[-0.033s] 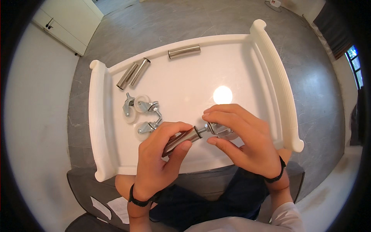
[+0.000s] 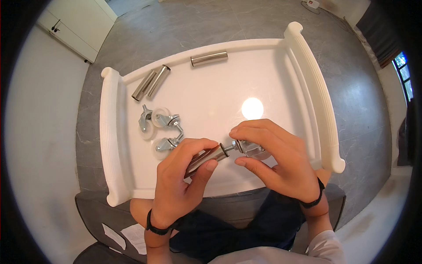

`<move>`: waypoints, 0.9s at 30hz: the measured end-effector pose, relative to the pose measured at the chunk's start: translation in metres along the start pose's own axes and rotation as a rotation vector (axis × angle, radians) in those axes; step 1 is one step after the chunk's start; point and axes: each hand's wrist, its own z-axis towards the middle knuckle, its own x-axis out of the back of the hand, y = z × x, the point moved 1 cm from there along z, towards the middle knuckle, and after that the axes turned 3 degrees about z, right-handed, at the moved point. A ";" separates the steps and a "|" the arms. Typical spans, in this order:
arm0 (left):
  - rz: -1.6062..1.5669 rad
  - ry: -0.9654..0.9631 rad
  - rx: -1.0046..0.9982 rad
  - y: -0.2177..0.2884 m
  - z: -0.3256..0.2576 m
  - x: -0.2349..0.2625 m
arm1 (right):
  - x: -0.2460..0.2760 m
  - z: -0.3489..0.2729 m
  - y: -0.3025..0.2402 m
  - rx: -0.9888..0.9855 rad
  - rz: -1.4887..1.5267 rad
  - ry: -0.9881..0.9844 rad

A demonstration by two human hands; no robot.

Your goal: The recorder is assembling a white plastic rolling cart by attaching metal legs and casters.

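Fingers and thumb of my left hand [image 2: 183,178] wrap a shiny metal tube [image 2: 214,155], tilted up toward the right. My right hand [image 2: 277,158] grips a caster wheel [image 2: 251,149] with a clear wheel and metal fork. The caster's threaded stem [image 2: 229,148] points left and its tip meets the dark-rimmed end of the tube; part of the thread shows between them. How deep the stem sits is hidden. Left of my left hand, several more casters [image 2: 163,119] with pale wheels lie in the white tray [image 2: 211,101].
Two metal tubes [image 2: 158,81] lie side by side at the tray's far left, and another tube [image 2: 209,58] rests by the far edge. Raised white end walls [image 2: 313,88] bound the tray left and right. Papers [image 2: 132,237] lie on the grey sofa [image 2: 99,211] at lower left.
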 end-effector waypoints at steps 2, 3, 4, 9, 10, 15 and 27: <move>0.012 -0.018 0.002 0.003 0.002 0.000 | 0.000 -0.001 0.002 -0.014 -0.005 -0.026; 0.028 -0.036 0.000 0.003 0.003 -0.001 | 0.000 -0.002 0.003 -0.025 -0.009 -0.049; 0.032 -0.032 0.004 0.004 0.004 -0.001 | 0.001 -0.001 0.003 -0.023 -0.005 -0.052; 0.074 -0.011 -0.073 -0.002 0.005 -0.005 | -0.006 -0.001 0.007 -0.014 -0.089 -0.075; 0.077 -0.009 -0.074 -0.003 0.004 -0.006 | -0.008 -0.001 0.009 -0.011 -0.087 -0.074; 0.076 0.060 -0.103 -0.003 0.004 -0.009 | -0.009 0.004 0.012 0.145 -0.190 -0.047; 0.040 0.119 -0.031 -0.012 0.002 -0.010 | -0.014 0.008 0.019 0.276 -0.315 -0.020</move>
